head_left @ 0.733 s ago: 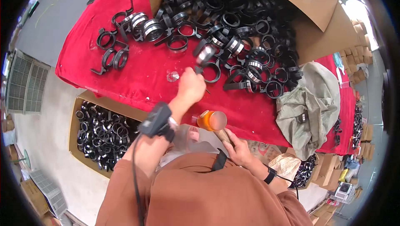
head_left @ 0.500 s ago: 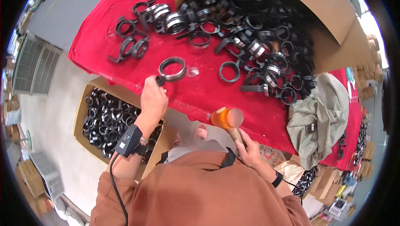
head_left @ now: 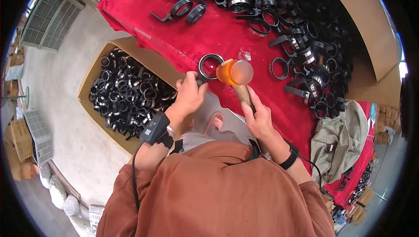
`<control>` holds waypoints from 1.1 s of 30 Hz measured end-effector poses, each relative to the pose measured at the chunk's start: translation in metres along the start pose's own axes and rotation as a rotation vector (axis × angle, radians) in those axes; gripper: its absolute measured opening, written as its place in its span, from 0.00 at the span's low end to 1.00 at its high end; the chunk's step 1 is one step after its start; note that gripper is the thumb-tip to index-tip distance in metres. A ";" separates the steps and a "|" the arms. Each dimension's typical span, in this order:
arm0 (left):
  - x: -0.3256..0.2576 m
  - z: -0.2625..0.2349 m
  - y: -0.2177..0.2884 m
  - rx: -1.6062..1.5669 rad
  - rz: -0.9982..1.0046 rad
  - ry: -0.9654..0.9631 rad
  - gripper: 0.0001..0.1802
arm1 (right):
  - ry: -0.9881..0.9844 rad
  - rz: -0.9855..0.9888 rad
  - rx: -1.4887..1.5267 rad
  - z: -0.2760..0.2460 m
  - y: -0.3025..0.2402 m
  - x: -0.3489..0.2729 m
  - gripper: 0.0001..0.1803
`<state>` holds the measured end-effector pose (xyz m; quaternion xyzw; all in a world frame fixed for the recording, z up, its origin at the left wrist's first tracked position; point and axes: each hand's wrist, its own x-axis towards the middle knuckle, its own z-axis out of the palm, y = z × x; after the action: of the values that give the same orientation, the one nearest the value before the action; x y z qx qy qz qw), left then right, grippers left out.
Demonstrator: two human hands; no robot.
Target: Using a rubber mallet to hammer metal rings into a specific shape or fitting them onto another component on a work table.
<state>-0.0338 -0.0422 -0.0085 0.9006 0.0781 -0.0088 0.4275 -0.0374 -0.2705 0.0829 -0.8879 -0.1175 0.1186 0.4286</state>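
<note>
My left hand [head_left: 190,93] grips the short arm of a black ring clamp with a silvery inner band [head_left: 201,67] near the table's front edge. The ring lies over the red cloth [head_left: 174,47]. In my right hand [head_left: 260,117] is a mallet with an orange, translucent head [head_left: 227,72] and a wooden handle. Its head is beside the right side of the ring and covers part of it; whether they touch I cannot tell. Another black ring [head_left: 279,68] lies on the cloth to the right of the mallet.
A cardboard box [head_left: 144,55] full of black rings stands below the table's left edge. A large carton [head_left: 360,23] spills a heap of similar rings onto the table at the far right. Several rings [head_left: 239,2] sit at the back. A grey-green cloth [head_left: 336,136] hangs at the right.
The mallet head has come up and left, from well apart to right beside the ring. My left hand still holds the clamp, now nearer the table edge. The whole view has shifted.
</note>
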 end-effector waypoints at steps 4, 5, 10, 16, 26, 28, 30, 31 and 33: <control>0.015 0.000 -0.005 -0.363 -0.250 -0.049 0.25 | 0.026 -0.011 -0.064 0.007 0.009 0.000 0.26; 0.019 0.000 -0.006 -0.454 -0.327 -0.084 0.24 | 0.020 -0.051 -0.065 0.007 0.008 -0.001 0.26; 0.028 -0.001 -0.006 -0.723 -0.393 -0.103 0.21 | -0.001 0.106 0.160 -0.009 -0.015 -0.007 0.24; 0.025 -0.006 0.001 -0.747 -0.418 -0.130 0.17 | 0.173 -0.308 -0.144 -0.003 -0.016 -0.019 0.25; 0.027 0.001 -0.009 -0.657 -0.430 -0.121 0.21 | 0.069 -0.173 0.017 -0.017 -0.047 0.001 0.28; 0.029 0.001 -0.008 -0.670 -0.447 -0.121 0.21 | 0.163 -0.280 0.071 -0.015 -0.060 0.018 0.29; 0.030 0.001 -0.006 -0.694 -0.450 -0.103 0.21 | 0.223 -0.416 -0.007 0.004 -0.060 0.042 0.28; 0.030 0.000 -0.004 -0.653 -0.462 -0.105 0.21 | 0.228 -0.482 -0.140 0.019 -0.056 0.055 0.28; 0.029 -0.002 -0.001 -0.567 -0.481 -0.109 0.22 | 0.000 -0.228 -0.229 0.041 -0.051 0.070 0.25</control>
<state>-0.0050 -0.0362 -0.0100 0.7005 0.2640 -0.1347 0.6492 0.0104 -0.1877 0.0908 -0.9118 -0.2304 0.0548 0.3354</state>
